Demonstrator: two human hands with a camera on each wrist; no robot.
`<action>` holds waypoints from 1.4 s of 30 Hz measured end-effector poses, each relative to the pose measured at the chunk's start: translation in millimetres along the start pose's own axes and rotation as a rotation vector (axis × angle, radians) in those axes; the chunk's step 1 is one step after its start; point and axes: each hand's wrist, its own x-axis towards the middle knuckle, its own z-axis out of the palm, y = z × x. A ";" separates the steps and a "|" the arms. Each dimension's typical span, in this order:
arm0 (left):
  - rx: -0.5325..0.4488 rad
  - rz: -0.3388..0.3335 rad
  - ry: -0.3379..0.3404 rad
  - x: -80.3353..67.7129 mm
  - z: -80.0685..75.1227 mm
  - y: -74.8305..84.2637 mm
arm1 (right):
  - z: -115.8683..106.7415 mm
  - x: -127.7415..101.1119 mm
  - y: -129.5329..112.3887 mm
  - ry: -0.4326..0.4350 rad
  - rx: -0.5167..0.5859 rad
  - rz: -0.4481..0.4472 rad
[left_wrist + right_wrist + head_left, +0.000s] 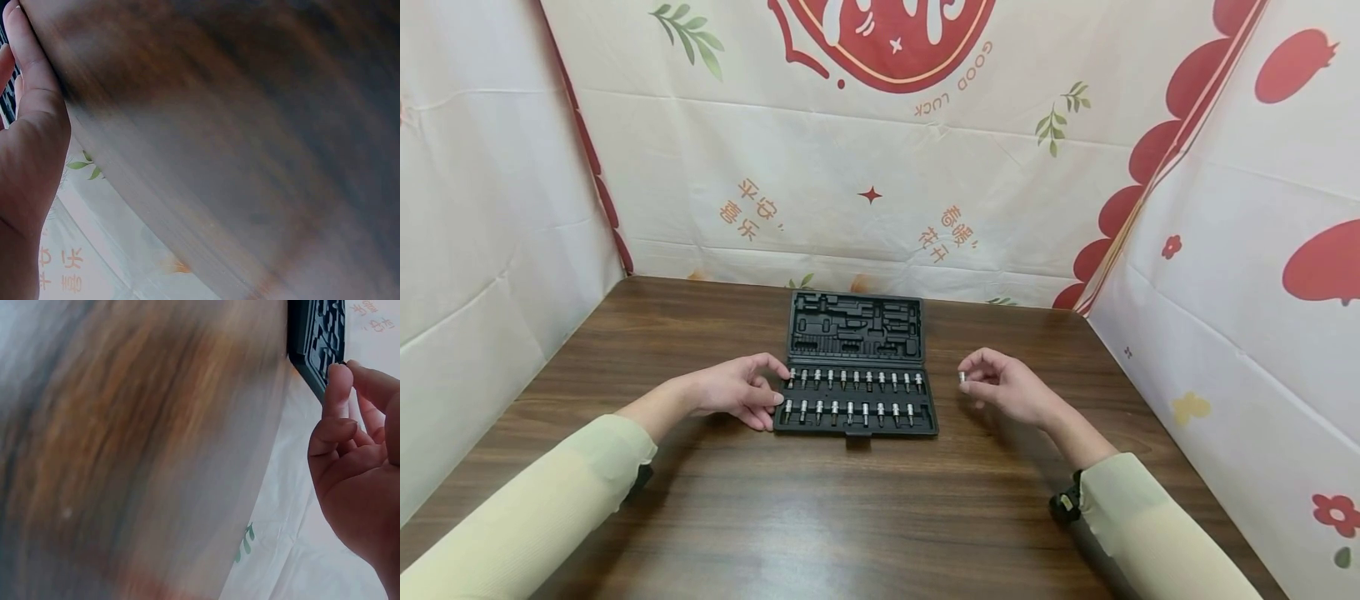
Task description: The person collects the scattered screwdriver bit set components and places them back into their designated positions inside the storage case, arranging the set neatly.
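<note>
An opened black plastic case (856,394) lies on the table with two rows of silver bit sockets (850,410) in its base. My left hand (737,390) is at the case's left end, its index finger and thumb touching the edge beside the end pieces. In the left wrist view, that hand (34,137) shows only in part, and its fingertips are mostly cut off. To the right of the case, my right hand (1011,390) pinches a small silver bit socket (962,377) between thumb and index finger, above the table. The right wrist view barely shows the piece.
The case's lid (856,327) leans back behind its base, with moulded recesses inside. A latch (858,442) sticks out at the front. Brown wood-grain table (790,517) lies all around. Printed cloth (865,225) hangs behind and on both sides.
</note>
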 end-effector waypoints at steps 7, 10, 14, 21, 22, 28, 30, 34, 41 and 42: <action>0.001 0.000 -0.001 0.3 -0.5 -0.2 | 4.3 1.2 -7.0 0.015 0.098 -0.018; 0.004 -0.003 -0.004 0.1 -0.7 0.0 | 7.1 1.6 -9.7 0.020 0.115 -0.025; 0.005 -0.006 -0.003 -0.5 -0.4 0.6 | 10.5 1.8 -12.3 0.023 0.128 -0.030; 0.009 -0.008 -0.005 -0.3 0.4 0.8 | 13.9 -0.9 -17.2 0.014 0.126 -0.009; 0.010 -0.007 -0.004 -0.2 0.4 1.0 | 14.2 -0.9 -17.6 0.013 0.125 -0.012; 0.012 -0.005 0.000 -0.7 0.2 1.4 | 18.9 0.5 -19.3 -0.005 0.123 -0.016; 0.015 -0.005 0.000 -0.8 0.1 1.1 | 21.9 0.9 -20.0 -0.014 0.120 -0.018; 0.018 -0.008 0.001 -1.4 -0.1 0.6 | 27.8 2.1 -21.4 -0.042 0.108 -0.020; 0.016 -0.007 0.001 -1.1 0.3 1.0 | 36.2 4.9 -18.9 -0.087 0.071 -0.027; 0.016 -0.006 0.000 -1.1 0.3 1.1 | 37.0 5.2 -19.0 -0.090 0.062 -0.023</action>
